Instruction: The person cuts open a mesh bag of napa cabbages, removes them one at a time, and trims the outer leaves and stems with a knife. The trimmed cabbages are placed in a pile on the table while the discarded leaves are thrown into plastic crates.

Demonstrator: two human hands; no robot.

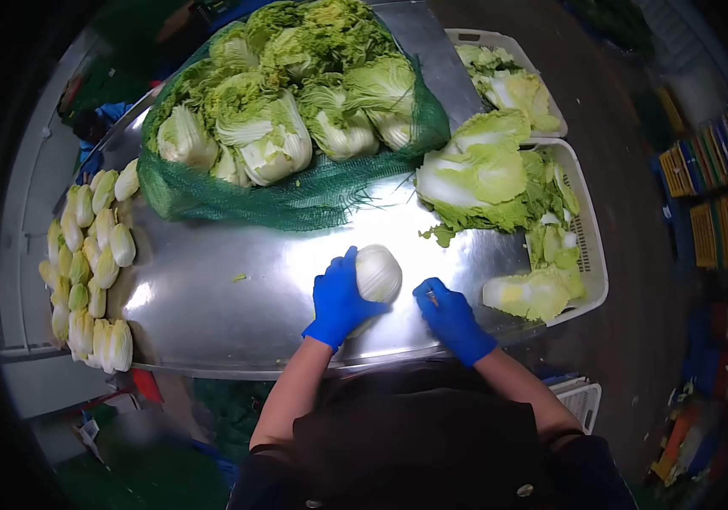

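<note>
Blue gloves (pixel 336 319) on both hands. Left hand (pixel 340 296) spread and gripping a pale, trimmed cabbage (pixel 378 274): fingers along its left side, thumb reaching across the near end. Cabbage lies on the table just right of the left palm, in the gap between the hands, closer to the left. Right hand (pixel 450 319) just beside it to the right, apart from the cabbage; fingers curled in, clenched on a small object (pixel 433 298), mostly hidden, too little showing to name.

Under both, a shiny metal table (pixel 211 280); one scrap of leaf (pixel 240 277) left of the cabbage. Dark apron (pixel 415 450) at the near edge.

Beyond the hands, a green net bag (pixel 253 206), opened out, holding a heap of untrimmed cabbages (pixel 274 144) with ruffled green tops. Right of the bag, large loose leaves (pixel 474 174) spill over the near white crate (pixel 595 255), itself full of leaves. Second crate (pixel 504 38) farther off, also holding leaves.

Far left end of the table: small trimmed cabbages (pixel 105 269) lying close together in rough rows, well apart from the left hand.
</note>
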